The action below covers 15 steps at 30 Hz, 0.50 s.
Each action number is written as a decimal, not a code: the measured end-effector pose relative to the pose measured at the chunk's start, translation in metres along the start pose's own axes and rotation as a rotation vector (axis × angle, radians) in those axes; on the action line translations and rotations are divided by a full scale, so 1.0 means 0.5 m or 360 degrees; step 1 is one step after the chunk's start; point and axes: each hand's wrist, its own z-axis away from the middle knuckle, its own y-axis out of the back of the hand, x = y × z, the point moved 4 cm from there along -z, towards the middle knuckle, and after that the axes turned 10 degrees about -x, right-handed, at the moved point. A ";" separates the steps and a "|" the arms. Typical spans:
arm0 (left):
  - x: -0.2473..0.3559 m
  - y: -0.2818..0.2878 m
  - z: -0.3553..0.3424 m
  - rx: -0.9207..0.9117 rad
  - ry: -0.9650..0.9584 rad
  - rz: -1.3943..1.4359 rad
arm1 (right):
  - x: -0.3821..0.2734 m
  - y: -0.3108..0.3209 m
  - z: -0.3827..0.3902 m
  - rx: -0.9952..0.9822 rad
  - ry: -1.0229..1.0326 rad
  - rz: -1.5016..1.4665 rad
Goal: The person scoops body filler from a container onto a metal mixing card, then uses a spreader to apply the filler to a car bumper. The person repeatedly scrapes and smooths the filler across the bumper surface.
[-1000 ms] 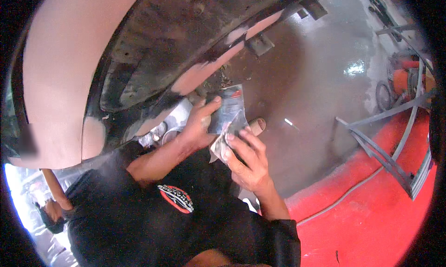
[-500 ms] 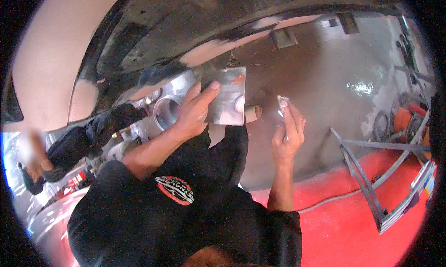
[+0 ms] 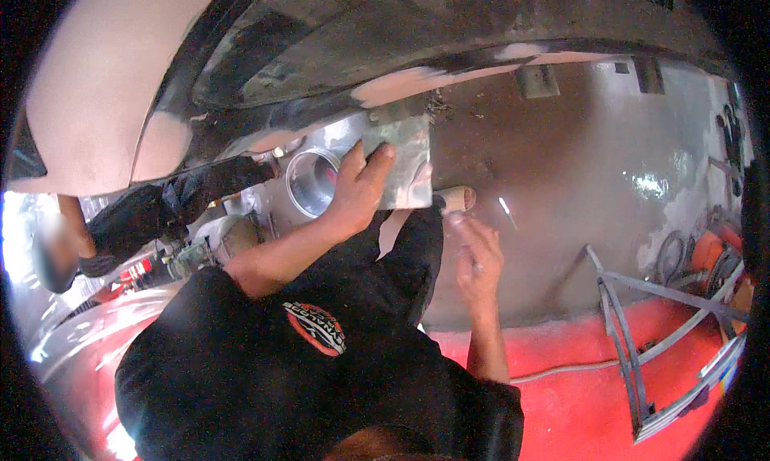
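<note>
My left hand [image 3: 357,190] grips a thin, shiny rectangular plate [image 3: 411,152] by its left side, with thumb and finger showing on top. Pale smears mark the plate's right part. Just right of and below the plate is my right hand [image 3: 479,256], blurred, its fingers bent; whether anything is between them is hard to see. Apart from that hand, to its upper right, a small thin white thing [image 3: 507,210] shows against the floor; I cannot tell if it lies there or is in the air.
A car body panel [image 3: 385,80] with pale patches curves across the top. Left of the plate stands a round, open metal can [image 3: 293,180]. A grey metal frame [image 3: 630,357] is at the right, by a red surface [image 3: 553,413]. Another person's dark-clothed leg [image 3: 136,220] is at the left.
My right hand has moved left and down, toward the plate. The small pale thing at its fingertips no longer shows there; a thin white thing appears apart from it. The view has shifted slightly.
</note>
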 end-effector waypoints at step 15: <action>-0.296 0.249 0.028 -0.0131 0.0447 -0.0292 | 0.074 -0.074 -0.063 0.1144 -0.0571 -0.1280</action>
